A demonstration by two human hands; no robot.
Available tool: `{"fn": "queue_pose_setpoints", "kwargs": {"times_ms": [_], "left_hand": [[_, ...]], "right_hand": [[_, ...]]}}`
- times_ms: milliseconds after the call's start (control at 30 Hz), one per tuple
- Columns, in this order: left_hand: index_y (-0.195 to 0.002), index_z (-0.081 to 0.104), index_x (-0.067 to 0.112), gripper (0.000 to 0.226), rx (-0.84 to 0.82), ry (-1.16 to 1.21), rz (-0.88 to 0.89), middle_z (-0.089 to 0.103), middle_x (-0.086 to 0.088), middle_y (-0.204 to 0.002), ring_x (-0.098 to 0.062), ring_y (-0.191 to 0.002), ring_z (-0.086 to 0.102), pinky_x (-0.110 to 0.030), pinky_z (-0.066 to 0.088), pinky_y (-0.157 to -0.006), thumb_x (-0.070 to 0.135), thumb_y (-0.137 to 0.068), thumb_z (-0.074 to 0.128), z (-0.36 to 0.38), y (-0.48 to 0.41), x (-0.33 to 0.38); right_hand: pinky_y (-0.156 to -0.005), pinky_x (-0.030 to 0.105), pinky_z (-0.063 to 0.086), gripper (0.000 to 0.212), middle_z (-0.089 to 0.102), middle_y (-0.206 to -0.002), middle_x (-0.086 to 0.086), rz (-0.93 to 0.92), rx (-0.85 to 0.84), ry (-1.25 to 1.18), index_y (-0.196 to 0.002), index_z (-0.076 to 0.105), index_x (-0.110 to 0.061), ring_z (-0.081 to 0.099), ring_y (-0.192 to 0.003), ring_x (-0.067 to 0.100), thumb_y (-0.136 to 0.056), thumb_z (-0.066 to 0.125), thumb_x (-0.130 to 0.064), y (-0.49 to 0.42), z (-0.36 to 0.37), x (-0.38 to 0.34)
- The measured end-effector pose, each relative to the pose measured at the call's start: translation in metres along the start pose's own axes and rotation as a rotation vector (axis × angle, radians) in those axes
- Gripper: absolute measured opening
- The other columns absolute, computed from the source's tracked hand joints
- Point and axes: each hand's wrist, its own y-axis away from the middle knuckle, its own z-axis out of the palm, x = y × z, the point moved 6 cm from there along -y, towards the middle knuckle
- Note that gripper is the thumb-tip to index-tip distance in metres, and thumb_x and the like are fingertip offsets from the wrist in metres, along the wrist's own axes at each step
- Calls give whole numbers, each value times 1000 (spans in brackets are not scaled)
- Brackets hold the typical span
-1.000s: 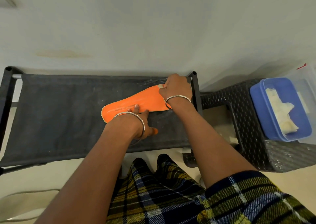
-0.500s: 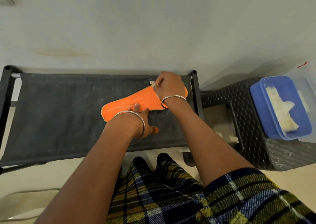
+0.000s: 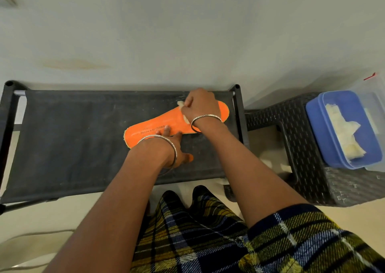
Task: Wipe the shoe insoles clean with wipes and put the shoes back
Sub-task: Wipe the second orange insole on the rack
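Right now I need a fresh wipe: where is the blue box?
Head view, far right: the blue box sits on the woven stool, beside the black rack.

orange insole [image 3: 160, 124], blue tub [image 3: 341, 129], plaid sleeve [image 3: 312, 241]

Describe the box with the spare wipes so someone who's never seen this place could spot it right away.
Look right of the black fabric shoe rack to the dark woven-pattern stool beside it. On the stool sits an open blue plastic tub with crumpled pale wipes inside. It is the only blue thing on the stool; the container next to it is clear.
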Motion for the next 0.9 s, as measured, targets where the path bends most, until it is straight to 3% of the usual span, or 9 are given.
{"fn": "queue_pose_setpoints", "kwargs": {"times_ms": [100,267,367,467,533,633,700,800,900], "left_hand": [[-154,-9,29,83,0,7,3,-21,-4,-160,-32,-149,-7,-52,10,-119,53,-96,45,1,-1,-1],[-155,-8,26,83,-9,-6,5,-21,-6,-160,-33,-149,-6,-51,12,-119,53,-97,45,1,-2,-1],[-155,-7,26,83,-4,-2,0,-21,-7,-160,-33,-149,-6,-51,11,-120,53,-96,45,1,-2,0],[-155,-8,27,83,8,6,4,-21,-7,-160,-34,-149,-7,-50,10,-120,53,-96,45,0,-2,0],[-155,-9,28,83,0,9,2,-22,-6,-160,-33,-149,-7,-50,10,-120,54,-96,45,1,-2,0],[-154,-8,26,83,-10,-10,-3,-22,-7,-160,-33,-149,-7,-50,11,-120,54,-96,44,2,-3,-1],[-154,-8,26,83,-12,-10,-4,-22,-7,-160,-33,-149,-6,-51,11,-120,53,-96,44,1,-3,-1],[-155,-7,25,82,2,-11,-1,-21,-9,-160,-34,-149,-6,-49,11,-120,53,-97,44,0,-1,1],[-155,-6,26,82,14,2,0,-20,-9,-160,-34,-149,-6,-50,11,-119,53,-97,45,0,-2,1]], "right_hand": [[-77,32,56,16,75,-88,2,-16,-65,-59,-82,75,-18,69,-86,23,-85,73,-34,1,0,-2],[-77,39,57,28,72,-98,6,196,117,-13,-93,71,-18,69,-92,30,-85,70,-45,-9,-15,37],[-78,36,55,17,71,-102,7,110,93,18,-96,70,-15,67,-95,31,-88,69,-30,-6,-9,23],[-78,31,55,10,71,-80,-2,-40,-56,-76,-76,71,-20,69,-85,22,-83,75,-26,-1,2,1],[-78,31,56,13,67,-73,-7,-36,-95,-88,-70,69,-24,69,-82,18,-80,76,-28,-1,-2,4],[-80,33,56,22,73,-86,-2,122,24,-84,-66,65,-24,69,-86,22,-81,76,-35,-6,-21,35],[-81,32,55,17,73,-92,2,171,89,-70,-76,70,-21,68,-90,22,-85,74,-36,-6,-26,46],[-82,35,55,13,73,-97,8,98,63,-25,-89,73,-12,68,-94,29,-86,71,-25,-5,-15,29],[-84,35,55,5,73,-85,3,-62,-73,-71,-77,72,-14,68,-90,27,-82,72,-17,2,4,-3]]}}
